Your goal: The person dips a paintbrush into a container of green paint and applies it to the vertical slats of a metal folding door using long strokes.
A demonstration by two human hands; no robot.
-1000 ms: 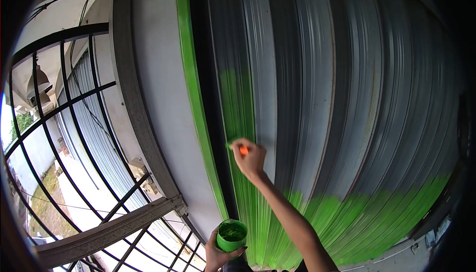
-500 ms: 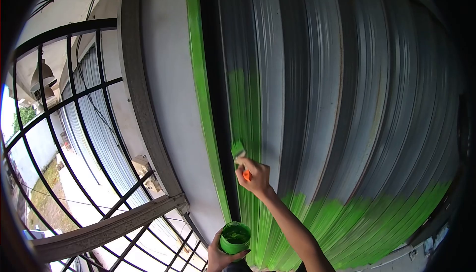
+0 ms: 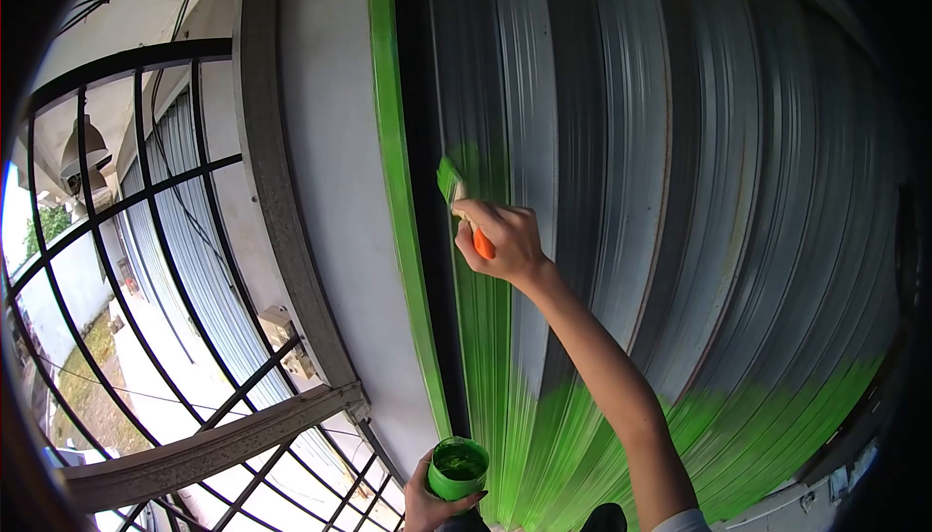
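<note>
My right hand point(image 3: 502, 241) is closed round a paintbrush with an orange handle tip. The green bristles of the paintbrush point(image 3: 449, 179) touch the left edge of a grey corrugated metal panel point(image 3: 626, 144), near the top of a green-painted strip point(image 3: 482, 328). Low in the view, my left hand point(image 3: 427, 505) grips a round container of green paint point(image 3: 458, 469), its open top facing up. Green paint also covers the lower part of the panel, with an uneven upper edge.
A green vertical trim point(image 3: 390, 144) runs beside a white wall strip point(image 3: 335, 144). Black metal bars point(image 3: 146, 187) in a grey frame point(image 3: 272, 173) stand at the left, with a lamp point(image 3: 85, 149) behind them. A dark shoe or knee shows at the bottom.
My right hand and the paintbrush have moved up along the painted strip, and more of my right forearm shows. My left hand still holds the container in nearly the same place.
</note>
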